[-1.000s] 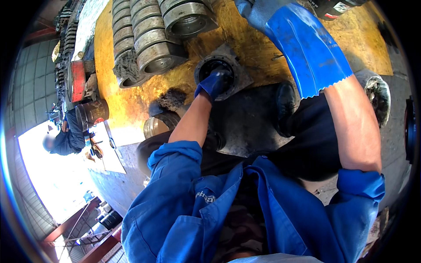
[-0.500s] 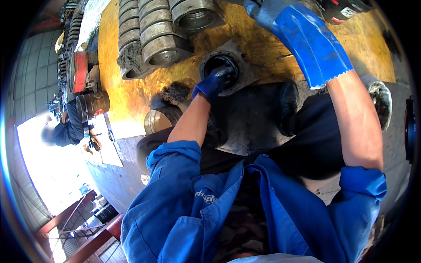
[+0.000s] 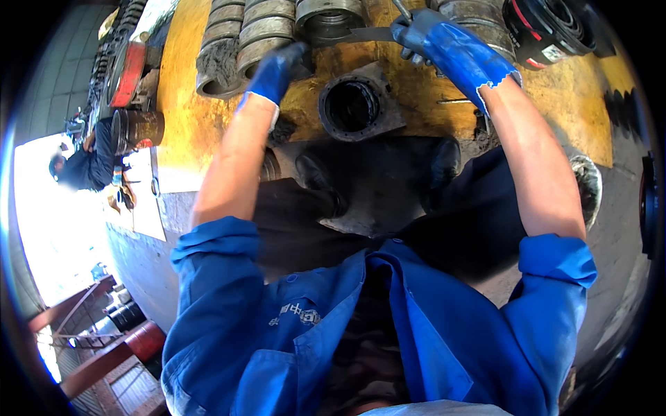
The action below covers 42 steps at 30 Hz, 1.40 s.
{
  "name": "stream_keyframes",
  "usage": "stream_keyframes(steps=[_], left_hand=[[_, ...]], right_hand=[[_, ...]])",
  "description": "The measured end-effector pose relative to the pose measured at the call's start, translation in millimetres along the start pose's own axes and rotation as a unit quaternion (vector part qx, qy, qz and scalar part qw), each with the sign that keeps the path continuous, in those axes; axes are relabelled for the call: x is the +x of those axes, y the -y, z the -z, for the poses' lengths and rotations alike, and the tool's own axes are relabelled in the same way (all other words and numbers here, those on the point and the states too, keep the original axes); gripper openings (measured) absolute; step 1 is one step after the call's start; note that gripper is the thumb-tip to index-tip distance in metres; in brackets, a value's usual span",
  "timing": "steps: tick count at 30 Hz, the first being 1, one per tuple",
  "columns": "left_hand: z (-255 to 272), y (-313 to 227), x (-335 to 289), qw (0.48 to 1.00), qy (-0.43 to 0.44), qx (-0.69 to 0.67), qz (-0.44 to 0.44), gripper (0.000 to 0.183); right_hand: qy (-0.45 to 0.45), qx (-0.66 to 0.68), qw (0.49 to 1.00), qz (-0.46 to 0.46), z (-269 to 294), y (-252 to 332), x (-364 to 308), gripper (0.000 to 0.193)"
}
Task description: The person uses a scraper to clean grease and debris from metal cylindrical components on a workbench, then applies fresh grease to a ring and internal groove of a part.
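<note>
My right hand (image 3: 424, 38), in a blue glove, is closed around a flat dark metal blade (image 3: 371, 33) that points left; a thin metal rod (image 3: 401, 8) shows beside the fingers. Smeared by motion, my gloved left hand (image 3: 277, 69) is next to the row of ringed metal cylinders (image 3: 267, 26); whether it holds anything cannot be made out. Between my hands, nearer to me, a round metal housing (image 3: 324, 107) with a square flange lies with its dark, greasy-looking bore facing up. Neither hand touches it.
A yellow, stained work surface (image 3: 182, 104) lies under the parts. Beyond my right hand stands a black bucket (image 3: 538, 35). A clump of grey fibre (image 3: 220, 62) rests on one cylinder. Another person (image 3: 97, 156) is at the far left, near a rusty drum (image 3: 139, 130).
My left hand has come out of the housing's bore and moved up and left toward the cylinders. My right hand is lower in the picture, and the blade in it now shows.
</note>
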<state>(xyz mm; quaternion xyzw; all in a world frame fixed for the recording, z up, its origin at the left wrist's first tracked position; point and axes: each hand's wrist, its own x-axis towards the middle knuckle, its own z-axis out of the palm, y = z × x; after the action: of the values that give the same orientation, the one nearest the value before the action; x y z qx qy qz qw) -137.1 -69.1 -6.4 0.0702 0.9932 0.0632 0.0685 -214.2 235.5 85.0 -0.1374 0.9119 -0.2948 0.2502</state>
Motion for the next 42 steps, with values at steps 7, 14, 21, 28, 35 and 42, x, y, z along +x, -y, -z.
stream_keyframes(steps=[7,14,21,28,35,42], left_hand=[[103,-60,-61,0.761,-0.186,-0.608,0.130,0.065],[70,2,-92,0.631,-0.147,-0.762,0.026,0.052],[84,6,-118,0.639,-0.218,-0.735,-0.065,0.045],[88,9,-113,0.760,-0.205,-0.616,-0.039,0.036],[100,4,-119,0.921,-0.221,-0.319,-0.019,0.033],[98,8,-116,0.941,-0.276,-0.193,-0.045,0.025]], right_hand=[[0.064,0.063,0.995,-0.037,-38,-44,24,0.035],[0.091,0.325,0.928,-0.161,-71,-100,39,0.021],[0.048,0.373,0.916,-0.142,-111,-101,13,0.020],[0.098,0.338,0.925,-0.141,-123,-116,27,0.021],[0.140,0.306,0.932,-0.132,-138,-113,48,0.021],[0.149,0.289,0.936,-0.136,-138,-121,50,0.022]])
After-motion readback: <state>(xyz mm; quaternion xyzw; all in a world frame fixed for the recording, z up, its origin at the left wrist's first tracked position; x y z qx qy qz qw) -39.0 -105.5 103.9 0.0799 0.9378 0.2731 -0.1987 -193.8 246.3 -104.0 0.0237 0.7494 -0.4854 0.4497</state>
